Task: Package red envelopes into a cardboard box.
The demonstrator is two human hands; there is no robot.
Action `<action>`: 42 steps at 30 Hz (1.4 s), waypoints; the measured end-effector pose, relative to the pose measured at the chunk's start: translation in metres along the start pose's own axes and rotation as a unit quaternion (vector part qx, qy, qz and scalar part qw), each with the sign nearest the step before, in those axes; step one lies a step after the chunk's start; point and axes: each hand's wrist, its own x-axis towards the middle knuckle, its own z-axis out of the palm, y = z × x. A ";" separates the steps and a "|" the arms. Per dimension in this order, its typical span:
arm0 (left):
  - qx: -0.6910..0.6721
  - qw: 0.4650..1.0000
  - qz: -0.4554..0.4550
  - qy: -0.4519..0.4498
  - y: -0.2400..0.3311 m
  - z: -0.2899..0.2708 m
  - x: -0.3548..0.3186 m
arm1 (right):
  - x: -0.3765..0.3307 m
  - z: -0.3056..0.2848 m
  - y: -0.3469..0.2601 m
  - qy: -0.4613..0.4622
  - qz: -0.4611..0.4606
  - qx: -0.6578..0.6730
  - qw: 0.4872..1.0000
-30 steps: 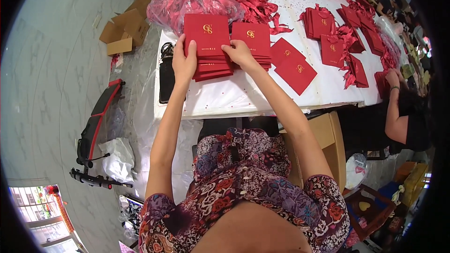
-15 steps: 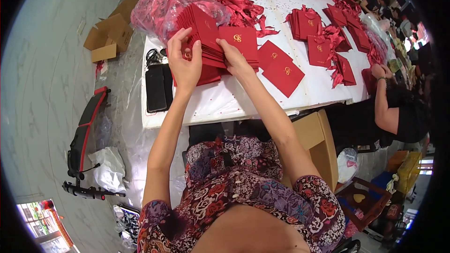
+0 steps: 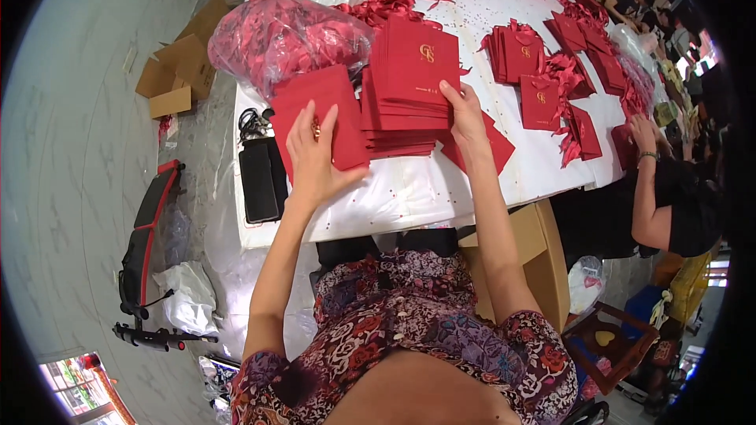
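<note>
My right hand (image 3: 465,114) grips the right edge of a fanned stack of flat red cards (image 3: 425,43), thumb on the top one, which bears a gold emblem. More red cards lie piled (image 3: 400,144) directly under that stack. Over another pile of plain-faced red cards (image 3: 315,90), my left hand (image 3: 317,159) is spread, its fingers apart and the thumb stretched toward the right. I cannot tell whether its fingertips touch the pile. Loose red cards (image 3: 496,149) stick out behind my right hand.
A clear plastic bag of red ribbon (image 3: 291,39) sits behind the left pile. A black phone (image 3: 258,181) and a cable (image 3: 253,122) lie at the table's left edge. Ribboned red cards (image 3: 539,101) lie to the right. Other people's hands (image 3: 644,134) work around the table. An open carton (image 3: 531,248) stands below.
My left hand has come off the fanned cards and moved down, its fingers spreading over the left pile. My right hand has shifted right with the stack, which now lies flatter with its emblem showing.
</note>
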 end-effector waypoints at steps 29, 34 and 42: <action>-0.247 0.954 0.115 -0.126 0.067 0.102 -0.048 | 0.114 -0.053 0.016 -0.063 -0.307 -0.549 0.775; -0.226 0.961 0.080 -0.140 0.072 0.139 -0.084 | 0.191 -0.011 0.027 -0.205 -0.348 -0.603 0.688; -0.225 0.963 0.050 -0.143 0.078 0.131 -0.076 | 0.247 0.006 0.053 -0.263 -0.136 -0.714 0.634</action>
